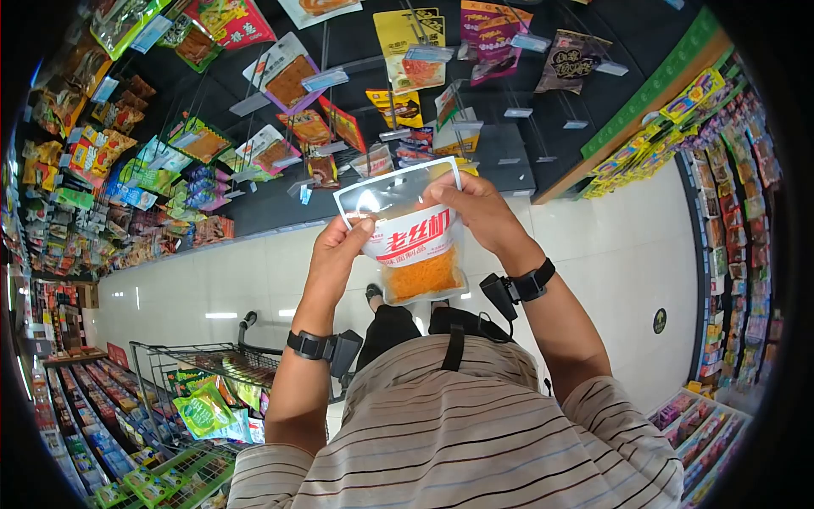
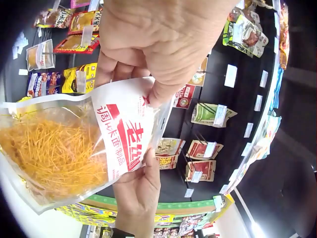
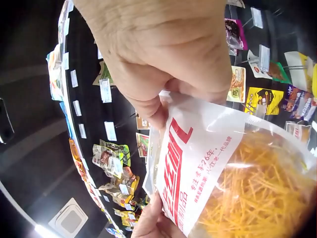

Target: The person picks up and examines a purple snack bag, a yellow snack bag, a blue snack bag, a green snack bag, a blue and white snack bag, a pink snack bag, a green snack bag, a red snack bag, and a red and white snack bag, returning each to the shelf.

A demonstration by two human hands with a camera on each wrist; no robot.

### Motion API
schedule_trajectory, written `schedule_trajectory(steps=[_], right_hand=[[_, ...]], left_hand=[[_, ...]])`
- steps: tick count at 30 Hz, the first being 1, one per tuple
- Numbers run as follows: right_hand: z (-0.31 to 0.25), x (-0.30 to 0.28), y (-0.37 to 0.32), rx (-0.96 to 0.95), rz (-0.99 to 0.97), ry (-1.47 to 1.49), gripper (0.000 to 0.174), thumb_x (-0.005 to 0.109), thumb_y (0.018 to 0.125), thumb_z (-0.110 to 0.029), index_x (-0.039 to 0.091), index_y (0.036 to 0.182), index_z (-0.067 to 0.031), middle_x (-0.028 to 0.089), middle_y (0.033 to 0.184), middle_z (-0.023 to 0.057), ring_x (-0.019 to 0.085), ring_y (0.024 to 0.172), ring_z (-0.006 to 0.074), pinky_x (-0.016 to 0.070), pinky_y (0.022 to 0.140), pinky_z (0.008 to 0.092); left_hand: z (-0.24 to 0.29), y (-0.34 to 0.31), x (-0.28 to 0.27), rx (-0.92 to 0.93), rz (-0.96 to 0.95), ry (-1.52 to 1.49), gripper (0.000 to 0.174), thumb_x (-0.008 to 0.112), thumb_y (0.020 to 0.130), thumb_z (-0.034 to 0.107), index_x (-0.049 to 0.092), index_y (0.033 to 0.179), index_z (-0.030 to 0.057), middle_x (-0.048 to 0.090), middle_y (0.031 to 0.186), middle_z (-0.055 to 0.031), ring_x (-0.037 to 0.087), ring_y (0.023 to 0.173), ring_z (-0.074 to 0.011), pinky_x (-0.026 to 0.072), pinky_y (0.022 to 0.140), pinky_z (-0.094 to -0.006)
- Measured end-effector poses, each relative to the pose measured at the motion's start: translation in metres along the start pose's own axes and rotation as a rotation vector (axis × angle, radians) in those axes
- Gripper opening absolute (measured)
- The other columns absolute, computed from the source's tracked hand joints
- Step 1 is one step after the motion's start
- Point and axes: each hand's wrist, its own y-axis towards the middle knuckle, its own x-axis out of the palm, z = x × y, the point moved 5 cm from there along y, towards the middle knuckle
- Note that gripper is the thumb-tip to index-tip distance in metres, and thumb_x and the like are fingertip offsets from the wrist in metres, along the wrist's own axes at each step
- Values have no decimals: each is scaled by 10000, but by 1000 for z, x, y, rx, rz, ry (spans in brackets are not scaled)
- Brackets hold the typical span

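Observation:
Both hands hold up a clear and white snack bag [image 1: 420, 242] with red lettering, filled in its lower part with thin orange shreds. My left hand [image 1: 341, 246] pinches its left edge, thumb on the front. At the upper right, my right hand [image 1: 483, 212] grips the bag with the thumb pressed on the front and fingers behind. The left wrist view shows the shreds [image 2: 54, 151] through the clear film and my left hand [image 2: 163, 39] over the top end. In the right wrist view, my right hand [image 3: 163, 54] pinches the bag [image 3: 198, 158] near its top corner.
Ahead, a dark rack holds hanging snack packets [image 1: 411, 51] on metal hooks with price tags. A wire shopping cart [image 1: 203, 365] with several packets stands at the left. More shelves [image 1: 721, 246] line the right side, across the pale tiled floor [image 1: 593, 280].

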Motion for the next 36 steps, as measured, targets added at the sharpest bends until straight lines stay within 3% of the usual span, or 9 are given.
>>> schedule_trajectory(steps=[11, 16, 19, 23, 26, 29, 36], right_hand=[[30, -18, 6, 65, 73, -2, 223, 605, 981, -210, 667, 1098, -31, 711, 1025, 73, 641, 967, 131, 485, 894, 265], [52, -21, 14, 107, 75, -35, 209, 602, 985, -239, 679, 1064, -61, 686, 1000, 15, 594, 960, 95, 457, 851, 248], [54, -20, 10, 191, 25, -133, 208, 607, 983, -246, 682, 1063, -70, 678, 1004, 6, 587, 966, 95, 456, 865, 260], [60, -17, 5, 287, -49, -89, 233, 622, 975, -262, 685, 1113, -85, 693, 1090, 34, 608, 999, 117, 465, 873, 286], [63, -17, 0, 310, -90, -62, 268, 636, 966, -234, 661, 1178, -71, 702, 1075, 67, 635, 1055, 143, 494, 926, 308], [72, -24, -4, 354, -66, -97, 314, 641, 963, -234, 642, 1220, -54, 701, 1083, 88, 644, 1059, 153, 506, 910, 315], [82, -29, 3, 310, -51, -181, 246, 632, 964, -221, 658, 1135, -47, 706, 1072, 99, 653, 1028, 157, 507, 911, 315]], left_hand=[[-20, 18, 5, -89, -2, -47, 229, 594, 996, 288, 657, 1081, 85, 680, 929, 13, 621, 792, -67, 492, 689, -235], [-53, 23, -10, -188, 29, -60, 250, 600, 990, 301, 661, 1108, 90, 683, 948, 20, 634, 818, -64, 523, 701, -260], [-63, 15, -9, -280, 40, -61, 247, 602, 982, 340, 679, 1083, 128, 671, 959, 40, 601, 839, -52, 470, 753, -242], [-80, 5, -12, -300, 38, -137, 247, 606, 983, 340, 684, 1088, 130, 675, 962, 37, 623, 874, -60, 487, 767, -236], [-88, 3, -13, -281, 35, -134, 239, 595, 992, 302, 666, 1097, 99, 691, 978, -1, 661, 859, -93, 554, 761, -276], [-90, -2, -8, -311, 20, -163, 225, 621, 980, 309, 682, 1088, 121, 679, 960, 29, 628, 857, -63, 501, 760, -239], [-90, 3, -5, -291, 50, -187, 201, 645, 968, 270, 675, 1088, 112, 699, 977, -10, 644, 870, -93, 520, 764, -261]])
